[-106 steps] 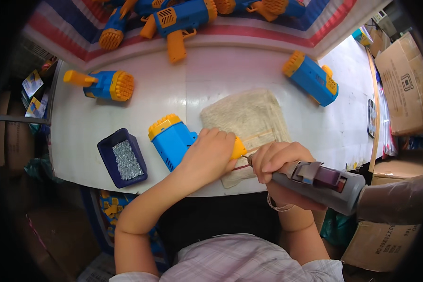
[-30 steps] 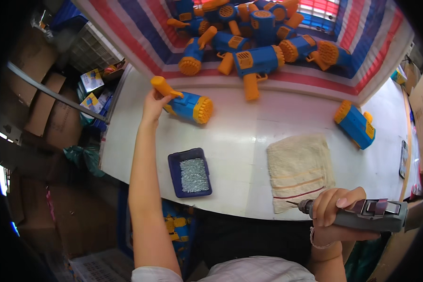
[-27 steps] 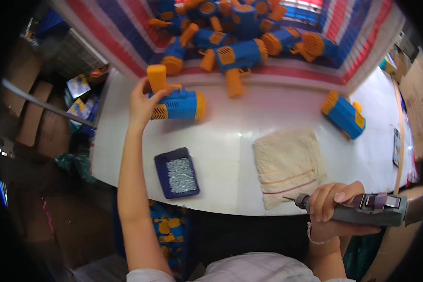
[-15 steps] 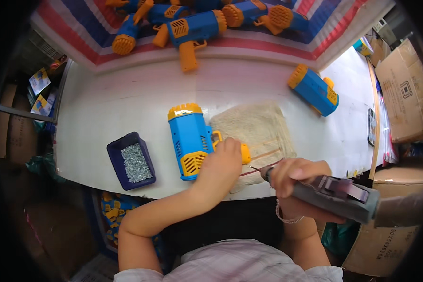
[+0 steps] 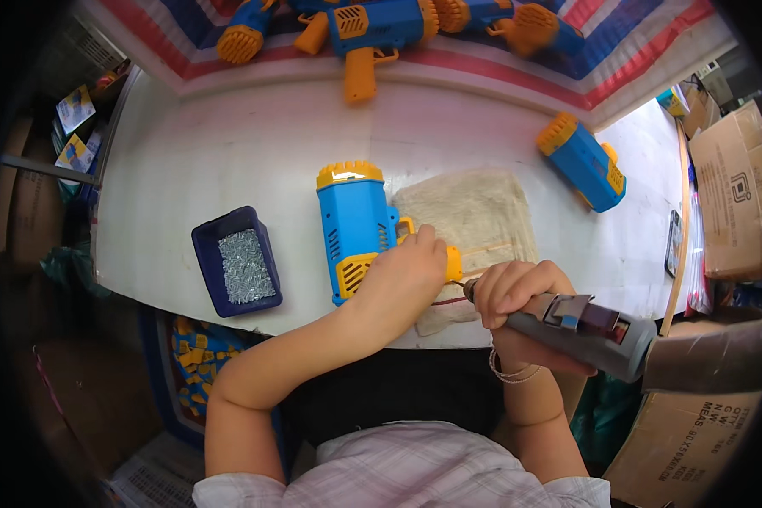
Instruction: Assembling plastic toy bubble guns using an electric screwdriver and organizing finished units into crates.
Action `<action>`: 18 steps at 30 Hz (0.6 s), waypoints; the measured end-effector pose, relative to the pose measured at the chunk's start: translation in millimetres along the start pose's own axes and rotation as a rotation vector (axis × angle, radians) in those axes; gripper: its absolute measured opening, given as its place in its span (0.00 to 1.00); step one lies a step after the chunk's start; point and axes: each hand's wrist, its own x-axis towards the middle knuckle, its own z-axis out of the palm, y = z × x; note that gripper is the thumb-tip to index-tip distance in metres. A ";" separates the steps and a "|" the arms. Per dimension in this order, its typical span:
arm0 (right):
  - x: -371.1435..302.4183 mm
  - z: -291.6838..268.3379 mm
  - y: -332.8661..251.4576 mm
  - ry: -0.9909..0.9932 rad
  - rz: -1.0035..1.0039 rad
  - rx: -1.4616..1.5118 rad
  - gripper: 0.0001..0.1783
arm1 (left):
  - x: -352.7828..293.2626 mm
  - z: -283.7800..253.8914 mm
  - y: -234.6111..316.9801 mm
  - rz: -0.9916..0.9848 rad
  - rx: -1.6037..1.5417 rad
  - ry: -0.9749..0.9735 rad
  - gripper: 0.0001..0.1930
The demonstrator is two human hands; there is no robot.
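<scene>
A blue-and-yellow toy gun [image 5: 351, 224] with a thick barrel lies on its side on the white table, its yellow grip reaching over a beige cloth [image 5: 474, 207]. My left hand [image 5: 405, 278] is closed around that grip, covering most of it. In my right hand [image 5: 525, 300] is a grey electric screwdriver [image 5: 614, 351], fingers wrapped round its front part. The bit points left at the end of the yellow grip; whether it touches there I cannot tell. Left of the toy stands a dark blue tray [image 5: 207, 269] holding many small silver screws [image 5: 247, 267].
Another toy gun [image 5: 588, 165] lies at the right of the table. Several more [image 5: 381, 25] rest at the back on a striped red, white and blue sheet [image 5: 533, 63]. Below the table's left edge is a bin of yellow-blue parts [image 5: 199, 360]. Cardboard boxes [image 5: 732, 186] stand at right.
The screwdriver's bit has come nearer the end of the yellow grip. My left hand keeps its hold on the toy. The whole view has shifted slightly.
</scene>
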 end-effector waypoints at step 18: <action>4.4 -17.9 -29.6 0.240 -0.223 -0.177 0.56 | -132.0 -146.7 -33.3 -0.446 0.462 0.439 0.32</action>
